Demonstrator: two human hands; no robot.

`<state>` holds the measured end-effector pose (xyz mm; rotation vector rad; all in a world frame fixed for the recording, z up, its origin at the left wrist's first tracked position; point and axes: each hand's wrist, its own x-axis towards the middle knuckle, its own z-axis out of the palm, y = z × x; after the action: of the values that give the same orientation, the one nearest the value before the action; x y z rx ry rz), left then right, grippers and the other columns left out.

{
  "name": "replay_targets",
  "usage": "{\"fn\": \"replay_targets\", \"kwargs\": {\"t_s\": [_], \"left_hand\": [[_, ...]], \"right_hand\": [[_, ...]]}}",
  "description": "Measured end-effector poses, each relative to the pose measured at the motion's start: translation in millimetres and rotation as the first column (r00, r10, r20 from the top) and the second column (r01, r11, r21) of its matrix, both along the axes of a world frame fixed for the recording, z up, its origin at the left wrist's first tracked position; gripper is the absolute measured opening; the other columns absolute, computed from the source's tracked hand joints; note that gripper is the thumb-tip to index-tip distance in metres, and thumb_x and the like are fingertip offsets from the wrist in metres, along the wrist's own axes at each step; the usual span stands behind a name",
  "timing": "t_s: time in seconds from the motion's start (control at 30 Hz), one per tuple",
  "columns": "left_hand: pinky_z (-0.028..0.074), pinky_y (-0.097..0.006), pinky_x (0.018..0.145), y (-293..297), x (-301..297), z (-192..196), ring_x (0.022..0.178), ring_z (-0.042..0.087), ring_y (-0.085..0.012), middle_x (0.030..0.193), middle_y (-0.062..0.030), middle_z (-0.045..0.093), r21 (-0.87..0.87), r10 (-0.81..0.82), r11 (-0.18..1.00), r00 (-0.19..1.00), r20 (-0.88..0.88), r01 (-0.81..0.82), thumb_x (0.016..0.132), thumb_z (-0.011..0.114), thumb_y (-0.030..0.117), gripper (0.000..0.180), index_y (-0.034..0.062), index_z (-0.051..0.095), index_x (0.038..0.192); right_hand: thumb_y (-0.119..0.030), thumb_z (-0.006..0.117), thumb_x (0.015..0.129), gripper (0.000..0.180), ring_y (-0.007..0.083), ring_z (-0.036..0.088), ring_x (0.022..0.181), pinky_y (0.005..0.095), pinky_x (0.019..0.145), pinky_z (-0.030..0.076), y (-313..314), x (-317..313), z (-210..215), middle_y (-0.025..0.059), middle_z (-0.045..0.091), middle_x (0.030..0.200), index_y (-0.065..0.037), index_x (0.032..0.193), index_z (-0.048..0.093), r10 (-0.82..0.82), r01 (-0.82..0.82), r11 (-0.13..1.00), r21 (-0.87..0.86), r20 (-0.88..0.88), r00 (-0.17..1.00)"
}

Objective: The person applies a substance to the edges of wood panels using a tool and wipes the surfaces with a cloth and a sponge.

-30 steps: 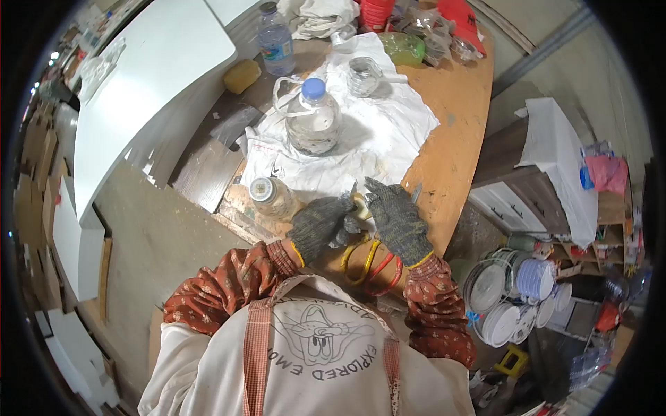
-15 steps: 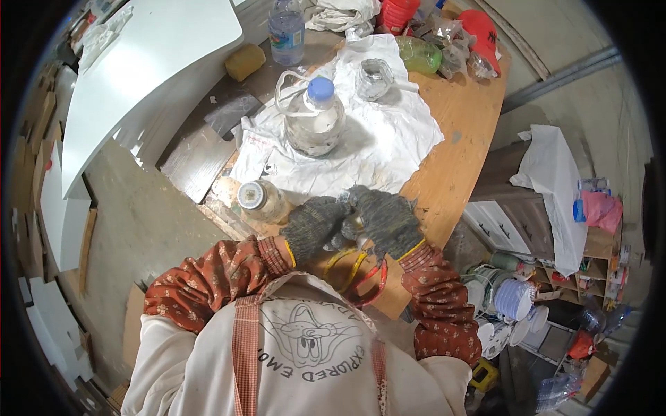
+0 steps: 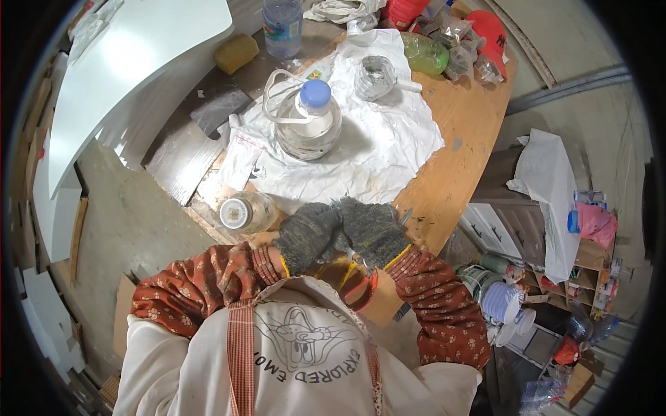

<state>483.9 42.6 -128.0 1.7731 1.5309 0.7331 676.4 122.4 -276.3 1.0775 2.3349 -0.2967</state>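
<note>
My left hand (image 3: 307, 238) and my right hand (image 3: 375, 230), both in dark grey knit gloves with yellow cuffs, meet at the table's near edge. Their fingers are curled in against each other around something small; a clear, shiny bit shows between them, but its kind is hidden. Just below hang a yellow curved strip (image 3: 337, 271) and a red curved strip (image 3: 363, 289); I cannot tell whether I hold them. Beside my left hand is a clear jar with a white lid (image 3: 236, 213). Beyond my hands, a clear round jug with a blue cap (image 3: 316, 95) stands on a white cloth (image 3: 388, 152).
A cut clear plastic cup (image 3: 375, 78) sits on the cloth. At the back are a water bottle (image 3: 282, 31), a yellow sponge (image 3: 236, 54), a green bottle (image 3: 424, 54) and a red cap (image 3: 487, 35). White panels (image 3: 139, 62) stand left; cabinets (image 3: 503, 215) and buckets (image 3: 499, 299) are at right.
My hands stay together, with the gloves turned slightly and drawn closer to each other. The whole view has shifted a little; the things on the table keep their places.
</note>
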Motion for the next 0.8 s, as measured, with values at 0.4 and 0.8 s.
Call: {"fn": "replay_targets", "kwargs": {"t_s": [0.4,0.8], "left_hand": [[0.046,-0.032,0.053,0.4,-9.8,2.5,0.057,0.058,-0.0201,0.071,-0.0085,0.06,-0.231,0.101,0.972,0.969,0.227,-0.048,0.083,0.057,0.013,0.014,0.0054,0.065,0.091],[0.046,-0.03,0.053,-4.4,-22.0,-8.3,0.057,0.058,-0.0177,0.072,-0.0076,0.06,0.286,-0.044,0.955,0.992,-0.12,0.077,0.084,0.055,0.015,0.02,0.0066,0.063,0.1]], "right_hand": [[-0.021,0.056,0.084,0.026,0.0308,0.064,0.086,0.0427,0.071,0.049,12.2,-51.6,176.7,0.0175,0.063,0.095,-0.005,0.104,0.051,-0.074,0.021,0.991,-0.128,-0.42,0.904],[-0.022,0.057,0.076,0.03,0.0308,0.064,0.065,0.044,0.062,0.048,15.0,-39.5,164.5,0.0126,0.065,0.072,-0.007,0.103,0.053,0.305,-0.318,0.948,0.009,-0.312,0.9]]}}
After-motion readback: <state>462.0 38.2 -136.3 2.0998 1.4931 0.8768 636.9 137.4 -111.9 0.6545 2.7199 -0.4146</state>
